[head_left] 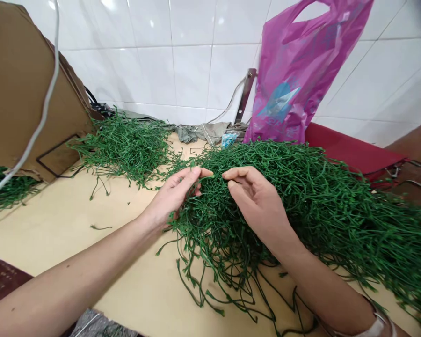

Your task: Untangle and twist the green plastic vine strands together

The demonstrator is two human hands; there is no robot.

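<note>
My left hand (180, 192) is at the left edge of a large heap of thin green stems (294, 187), which look like artificial plant stems with small branched tips. Its thumb and index finger are closed on a green stem, and a green bit shows at the fingertip. Just across a small gap, my right hand (257, 199) pinches what appears to be a thin green stem between thumb and forefinger, mostly hidden by the fingers. Both hands are over the heap, fingertips facing each other. Loose stems hang from the heap toward the table's front edge.
A smaller pile of green stems (126, 145) lies at the back left beside a cardboard box (24, 84). A pale cable (45, 107) hangs before the box. Behind the heap stand a purple plastic bag (301, 70) and a red bag (351, 152). White tiles line the wall.
</note>
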